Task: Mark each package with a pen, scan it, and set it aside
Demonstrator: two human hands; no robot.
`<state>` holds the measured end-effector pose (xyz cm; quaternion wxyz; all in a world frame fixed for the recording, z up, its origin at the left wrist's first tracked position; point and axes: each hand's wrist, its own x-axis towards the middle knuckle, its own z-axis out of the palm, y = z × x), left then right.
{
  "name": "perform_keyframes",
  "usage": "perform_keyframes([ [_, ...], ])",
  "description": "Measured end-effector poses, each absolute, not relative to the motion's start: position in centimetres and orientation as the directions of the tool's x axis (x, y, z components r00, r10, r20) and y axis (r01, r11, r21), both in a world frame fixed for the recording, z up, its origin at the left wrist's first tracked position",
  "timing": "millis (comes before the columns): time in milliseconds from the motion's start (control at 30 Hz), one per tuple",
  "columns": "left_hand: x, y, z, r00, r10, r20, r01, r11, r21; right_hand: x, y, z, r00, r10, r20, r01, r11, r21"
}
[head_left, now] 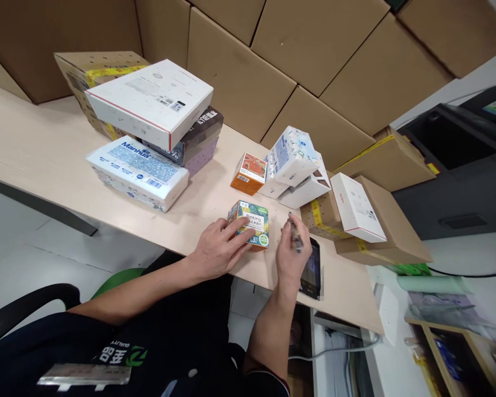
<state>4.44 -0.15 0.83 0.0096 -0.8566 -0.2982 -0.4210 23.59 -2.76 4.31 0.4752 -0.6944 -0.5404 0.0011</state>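
Note:
My left hand rests on the light wooden table, its fingers laid against the near side of a small green and orange box marked "Rinking". My right hand is just right of that box, fingers closed round a dark pen that points away from me. Under the right hand lies a black phone. An orange box stands a little behind the green one.
A stack of flat boxes, with a white one on top and a blue Manhua pack in front, fills the left. White tissue packs and cardboard parcels sit right. Large cartons line the back. A black printer stands far right.

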Motion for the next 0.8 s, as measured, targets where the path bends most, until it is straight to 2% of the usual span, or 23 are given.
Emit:
perform_keyframes([
  [67, 4.4, -0.1, 0.8, 0.46, 0.512, 0.725, 0.515, -0.819, 0.252, 24.9, -3.4, 3.9, 0.242, 0.869, 0.432, 0.874, -0.002, -0.486],
  [133, 4.4, 0.0, 0.7, 0.459, 0.516, 0.723, 0.511, -0.819, 0.26, 25.4, -3.7, 3.6, 0.141, 0.944, 0.299, 0.944, -0.037, -0.327],
  [233, 4.4, 0.1, 0.7, 0.462, 0.521, 0.718, 0.509, -0.819, 0.266, 24.9, -3.4, 3.1, 0.102, 0.979, 0.175, 0.985, -0.075, -0.156],
  [300, 4.4, 0.0, 0.7, 0.461, 0.526, 0.715, 0.51, -0.816, 0.271, 24.4, -3.1, 2.8, 0.108, 0.985, 0.138, 0.99, -0.094, -0.107],
  [400, 4.3, 0.0, 0.8, 0.46, 0.531, 0.712, 0.513, -0.813, 0.275, 24.3, -3.1, 2.4, 0.101, 0.983, 0.152, 0.988, -0.082, -0.13],
  [467, 4.3, 0.0, 0.9, 0.456, 0.53, 0.715, 0.512, -0.813, 0.276, 24.9, -4.0, 2.4, 0.129, 0.963, 0.237, 0.98, -0.088, -0.178],
  [533, 4.3, 0.0, 1.0, 0.448, 0.522, 0.726, 0.51, -0.816, 0.272, 25.6, -5.7, 2.6, 0.243, 0.909, 0.338, 0.962, -0.18, -0.205],
  [600, 4.2, 0.1, 1.1, 0.446, 0.509, 0.736, 0.507, -0.821, 0.261, 26.4, -8.1, 2.9, 0.433, 0.819, 0.376, 0.901, -0.379, -0.212],
  [700, 4.2, 0.2, 1.2, 0.45, 0.501, 0.739, 0.506, -0.825, 0.252, 27.2, -11.4, 3.0, 0.695, 0.673, 0.252, 0.718, -0.66, -0.219],
  [800, 4.3, 0.2, 1.2, 0.458, 0.498, 0.736, 0.5, -0.829, 0.249, 27.7, -12.9, 2.6, 0.784, 0.613, 0.098, 0.616, -0.748, -0.249],
])
